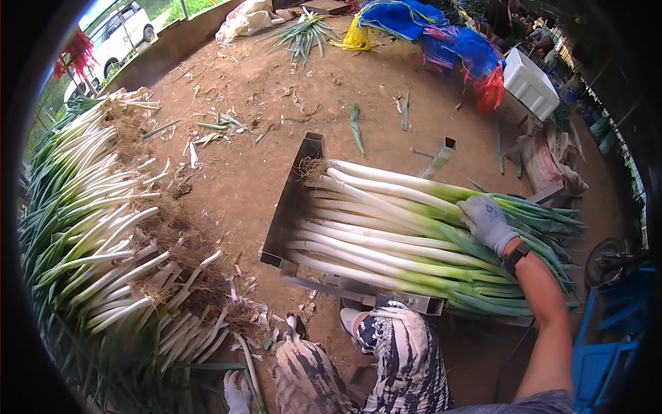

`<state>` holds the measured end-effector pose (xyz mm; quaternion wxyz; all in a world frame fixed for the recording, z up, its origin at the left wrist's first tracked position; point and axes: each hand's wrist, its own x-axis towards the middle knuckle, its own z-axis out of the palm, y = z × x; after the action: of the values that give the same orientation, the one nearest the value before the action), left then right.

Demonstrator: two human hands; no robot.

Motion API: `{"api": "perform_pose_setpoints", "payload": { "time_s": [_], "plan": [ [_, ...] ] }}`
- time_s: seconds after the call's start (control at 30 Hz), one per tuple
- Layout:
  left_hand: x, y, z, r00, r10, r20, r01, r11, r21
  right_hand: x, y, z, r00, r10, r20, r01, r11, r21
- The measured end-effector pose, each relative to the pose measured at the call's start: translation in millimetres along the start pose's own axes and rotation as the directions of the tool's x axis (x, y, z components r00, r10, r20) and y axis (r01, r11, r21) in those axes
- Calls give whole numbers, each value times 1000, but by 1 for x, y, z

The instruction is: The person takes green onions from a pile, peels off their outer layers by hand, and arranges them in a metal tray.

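Observation:
Long leeks (pixel 386 228) lie side by side on a metal rack (pixel 281 221), white root ends against its upright end plate and green leaves to the right. My right hand (pixel 486 222), in a grey glove, is closed over the topmost leek where white turns to green; its palm side is hidden. My left hand (pixel 236 392), also gloved, is low at the bottom edge, fingers extended and partly cut off by the frame. Just to its right lies a single leek (pixel 249 366), close to the fingers; contact is unclear.
A long heap of leeks (pixel 103 234) with roots fills the left side. A white foam box (pixel 531 83), a blue tarp (pixel 403 19), red and blue strings (pixel 476 58) and a sack (pixel 548 155) lie farther off. A blue plastic chair (pixel 607 359) stands at right.

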<state>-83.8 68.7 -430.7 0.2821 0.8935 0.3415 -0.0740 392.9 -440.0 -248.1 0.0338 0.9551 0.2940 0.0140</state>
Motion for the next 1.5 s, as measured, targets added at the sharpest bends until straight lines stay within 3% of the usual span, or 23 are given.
{"api": "perform_pose_setpoints", "payload": {
  "time_s": [0.03,0.07,0.17,0.2,0.3,0.37,0.43,0.47,0.53,0.57,0.6,0.63,0.7,0.77,0.83,0.9,0.93,1.0,1.13,1.2,1.3,1.4,1.5],
  "plan": [
    [-9,-7,4,994,105,-17,-104,994,32,1,3,3,999,-5,35,6,999,-31],
    [-13,-11,14,998,56,6,-55,997,-60,5,3,7,997,31,64,-28,998,-54],
    [0,-10,45,999,24,37,-23,999,-30,34,-20,25,983,108,147,-84,984,-158],
    [5,-12,65,994,-91,59,98,986,-138,49,-32,31,977,116,177,-76,973,-217],
    [27,14,78,997,47,67,-33,980,-195,56,-31,40,978,110,176,-71,974,-213],
    [50,-24,126,981,-66,183,164,788,-594,56,-28,31,979,107,173,-74,979,-190],
    [34,60,85,984,98,149,-19,888,-460,56,-40,7,973,85,216,-50,986,-162],
    [29,66,82,980,85,182,-31,959,-281,53,-43,5,993,70,96,-59,991,-120],
    [14,74,62,975,121,188,-77,972,-224,50,-53,-10,999,8,-51,1,985,174],
    [4,81,48,971,-8,240,46,987,-153,45,-60,-16,997,60,-41,-39,920,391],
    [-4,65,49,961,-83,263,125,981,-146,39,-52,-10,995,-14,-100,67,833,550],
    [-13,41,59,949,-124,291,173,973,-150,27,-62,-21,999,29,20,-35,713,701],
    [-34,0,70,923,-254,288,275,961,-35,-3,-85,-41,975,60,214,-210,564,798],
    [-49,-25,73,873,-367,322,370,927,53,-30,-122,-59,974,16,225,-182,644,743],
    [-63,-46,71,791,-491,366,477,869,134,-47,-152,-63,956,34,291,-257,580,773],
    [-73,-87,109,785,-530,322,533,842,85,-50,-157,-52,948,45,316,-289,542,789],
    [-72,-98,120,777,-547,313,560,827,54,-47,-164,-51,935,157,317,-353,454,818],
    [-62,-102,127,782,-572,246,599,800,-44,-47,-163,-46,934,159,322,-358,468,808],
    [-12,-72,119,904,-424,54,427,890,-156,-46,-155,-45,924,201,326,-382,526,760],
    [17,-64,123,934,-357,-31,345,920,-186,-45,-155,-43,929,199,311,-368,557,744],
    [72,-64,150,934,-350,-69,340,932,-127,-44,-163,-49,905,244,348,-423,579,697],
    [118,-31,113,832,-543,114,553,828,-91,-43,-156,-43,917,264,299,-399,608,686],
    [133,-23,103,824,-554,119,566,804,-182,-43,-150,-42,920,264,288,-391,620,680]
  ]
}}
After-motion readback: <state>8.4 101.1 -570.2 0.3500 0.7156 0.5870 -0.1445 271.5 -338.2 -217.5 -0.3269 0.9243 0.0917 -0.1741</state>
